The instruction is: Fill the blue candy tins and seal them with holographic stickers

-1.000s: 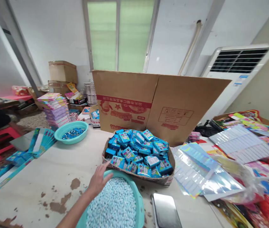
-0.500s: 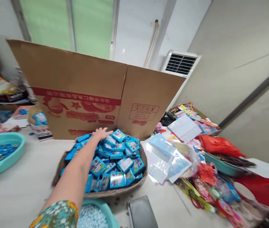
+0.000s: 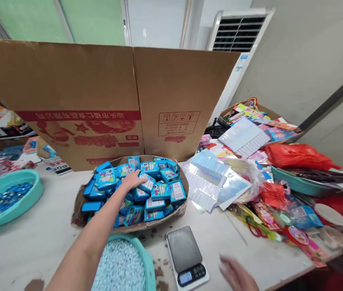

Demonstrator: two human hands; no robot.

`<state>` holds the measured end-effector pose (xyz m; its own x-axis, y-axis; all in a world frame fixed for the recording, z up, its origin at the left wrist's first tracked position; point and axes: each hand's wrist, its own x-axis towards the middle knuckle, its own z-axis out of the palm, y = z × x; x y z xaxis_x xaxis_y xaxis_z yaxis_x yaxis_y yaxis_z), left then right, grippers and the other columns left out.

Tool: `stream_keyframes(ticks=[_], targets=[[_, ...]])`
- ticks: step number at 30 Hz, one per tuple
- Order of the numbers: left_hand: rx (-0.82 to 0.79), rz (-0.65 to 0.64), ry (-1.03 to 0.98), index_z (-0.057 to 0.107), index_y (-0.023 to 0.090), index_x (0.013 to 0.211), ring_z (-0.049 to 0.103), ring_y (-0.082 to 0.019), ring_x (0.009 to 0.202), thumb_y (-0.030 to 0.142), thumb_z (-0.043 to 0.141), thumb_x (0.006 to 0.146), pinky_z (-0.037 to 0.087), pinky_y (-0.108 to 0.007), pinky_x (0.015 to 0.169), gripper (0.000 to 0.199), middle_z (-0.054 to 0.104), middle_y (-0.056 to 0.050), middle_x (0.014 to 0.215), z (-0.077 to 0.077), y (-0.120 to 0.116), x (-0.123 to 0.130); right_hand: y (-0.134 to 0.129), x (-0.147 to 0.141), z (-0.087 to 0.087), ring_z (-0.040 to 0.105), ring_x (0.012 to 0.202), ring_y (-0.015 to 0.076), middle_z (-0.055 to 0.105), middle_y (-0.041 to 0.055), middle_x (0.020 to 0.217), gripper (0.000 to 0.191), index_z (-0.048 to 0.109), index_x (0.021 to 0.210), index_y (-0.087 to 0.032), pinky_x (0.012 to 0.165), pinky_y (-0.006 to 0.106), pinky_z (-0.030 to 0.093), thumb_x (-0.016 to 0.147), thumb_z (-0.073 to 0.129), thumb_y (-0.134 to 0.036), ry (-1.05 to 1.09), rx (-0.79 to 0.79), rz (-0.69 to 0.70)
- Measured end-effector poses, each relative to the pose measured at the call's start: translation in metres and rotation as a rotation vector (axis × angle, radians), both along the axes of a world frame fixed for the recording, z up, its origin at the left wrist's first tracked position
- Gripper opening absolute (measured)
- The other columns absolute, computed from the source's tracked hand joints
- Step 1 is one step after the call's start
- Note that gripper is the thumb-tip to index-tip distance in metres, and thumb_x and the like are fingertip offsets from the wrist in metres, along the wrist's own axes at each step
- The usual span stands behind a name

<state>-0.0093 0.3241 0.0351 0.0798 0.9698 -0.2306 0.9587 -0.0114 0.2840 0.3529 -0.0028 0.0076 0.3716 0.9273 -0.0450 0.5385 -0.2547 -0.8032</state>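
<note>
My left hand (image 3: 132, 180) rests among small blue printed boxes (image 3: 163, 190) heaped in a shallow cardboard tray (image 3: 159, 221). Its fingers are stretched out over the boxes and touch them; the fingertips are partly hidden, and no box is lifted. At the bottom right my right hand (image 3: 237, 275) is a little blurred, fingers extended and holding nothing. It is nearest to a digital kitchen scale (image 3: 185, 251) with a bare grey plate. In front of the tray, partly behind my left forearm, stands a turquoise basin (image 3: 149, 264) of pale blue candy-like pieces (image 3: 123, 262).
A large cardboard sheet (image 3: 171, 93) stands upright behind the tray. Another turquoise basin (image 3: 36, 190) on the left holds shiny blue wrapped pieces (image 3: 6, 202). Plastic sheets (image 3: 210, 178), a red bag (image 3: 300, 157) and mixed packets crowd the right side of the table.
The view has tilted down and shifted, bringing the whole scale into sight. My left hand has come down from the tray's far edge into the boxes. My right hand has entered at bottom right.
</note>
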Motion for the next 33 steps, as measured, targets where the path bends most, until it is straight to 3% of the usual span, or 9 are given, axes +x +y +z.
stream_keyframes(ticks=[5, 9, 11, 14, 18, 21, 24, 28, 33], targets=[[0.137, -0.088, -0.001, 0.043, 0.022, 0.134, 0.038, -0.032, 0.127, 0.064, 0.047, 0.076, 0.033, -0.044, 0.101, 0.071, 0.043, -0.012, 0.14, -0.004, -0.061, 0.016, 0.164, -0.028, 0.029, 0.054, 0.11, 0.0242, 0.06, 0.01, 0.115, 0.037, 0.056, 0.115, -0.021, 0.095, 0.041, 0.044, 0.086, 0.048, -0.042, -0.241, 0.361, 0.375], [0.442, -0.059, 0.071, 0.038, 0.025, 0.138, 0.033, -0.029, 0.132, 0.053, 0.041, 0.086, 0.021, -0.049, 0.107, 0.059, 0.044, -0.01, 0.139, -0.003, -0.111, 0.021, 0.249, -0.071, 0.027, 0.041, 0.122, 0.0332, 0.048, 0.0165, 0.131, 0.055, 0.05, 0.124, -0.016, 0.097, 0.047, 0.036, 0.078, 0.06, -0.044, -0.569, 0.096, 0.395], [0.583, 0.049, 0.095, 0.039, 0.022, 0.137, 0.03, -0.031, 0.133, 0.05, 0.043, 0.087, 0.02, -0.049, 0.108, 0.058, 0.044, -0.012, 0.139, -0.009, -0.145, 0.014, 0.255, -0.08, 0.011, 0.031, 0.128, 0.0386, 0.051, 0.0191, 0.127, 0.064, 0.046, 0.127, -0.011, 0.098, 0.051, 0.03, 0.077, 0.061, -0.048, -0.674, -0.007, 0.392], [0.664, 0.226, 0.097, 0.042, 0.018, 0.135, 0.031, -0.032, 0.133, 0.048, 0.048, 0.086, 0.025, -0.048, 0.106, 0.057, 0.046, -0.015, 0.137, -0.031, -0.215, -0.001, 0.242, -0.079, -0.014, 0.024, 0.131, 0.0389, 0.055, 0.021, 0.12, 0.065, 0.041, 0.131, -0.008, 0.102, 0.054, 0.017, 0.083, 0.052, -0.05, -0.781, 0.061, 0.447], [0.569, 0.366, 0.097, 0.042, 0.018, 0.133, 0.036, -0.03, 0.13, 0.043, 0.048, 0.087, 0.029, -0.046, 0.104, 0.053, 0.05, -0.015, 0.131, -0.061, -0.327, -0.009, 0.232, -0.071, -0.028, 0.04, 0.117, 0.035, 0.06, 0.0215, 0.11, 0.057, 0.05, 0.121, -0.008, 0.102, 0.054, 0.012, 0.087, 0.042, -0.053, -0.799, 0.103, 0.477], [0.468, 0.37, 0.085, 0.037, 0.017, 0.136, 0.034, -0.031, 0.131, 0.044, 0.049, 0.086, 0.03, -0.047, 0.103, 0.058, 0.048, -0.016, 0.133, -0.07, -0.379, -0.003, 0.238, -0.072, -0.031, 0.045, 0.109, 0.0335, 0.063, 0.0193, 0.101, 0.061, 0.051, 0.119, -0.009, 0.101, 0.057, 0.011, 0.084, 0.043, -0.058, -0.795, 0.089, 0.504], [0.385, 0.214, 0.052, 0.035, 0.018, 0.137, 0.027, -0.031, 0.135, 0.046, 0.05, 0.085, 0.026, -0.048, 0.106, 0.061, 0.043, -0.015, 0.139, -0.078, -0.386, 0.004, 0.243, -0.078, -0.033, 0.045, 0.108, 0.0337, 0.064, 0.0185, 0.096, 0.063, 0.057, 0.111, -0.009, 0.099, 0.061, 0.01, 0.08, 0.045, -0.063, -0.81, 0.038, 0.53], [0.339, -0.004, -0.014, 0.039, 0.019, 0.134, 0.023, -0.031, 0.136, 0.047, 0.047, 0.086, 0.021, -0.049, 0.107, 0.056, 0.04, -0.013, 0.142, -0.095, -0.349, 0.014, 0.249, -0.088, -0.031, 0.045, 0.11, 0.0327, 0.066, 0.0137, 0.093, 0.051, 0.066, 0.093, -0.017, 0.098, 0.065, 0.005, 0.077, 0.048, -0.062, -0.816, -0.041, 0.588], [0.267, -0.091, -0.053, 0.058, 0.019, 0.111, 0.044, -0.03, 0.114, 0.05, 0.045, 0.086, 0.034, -0.044, 0.092, 0.042, 0.055, -0.012, 0.121, -0.101, -0.325, 0.013, 0.25, -0.094, -0.019, 0.052, 0.102, 0.0318, 0.067, 0.0071, 0.088, 0.043, 0.068, 0.086, -0.02, 0.099, 0.063, 0.015, 0.067, 0.061, -0.058, -0.619, -0.159, 0.461]])
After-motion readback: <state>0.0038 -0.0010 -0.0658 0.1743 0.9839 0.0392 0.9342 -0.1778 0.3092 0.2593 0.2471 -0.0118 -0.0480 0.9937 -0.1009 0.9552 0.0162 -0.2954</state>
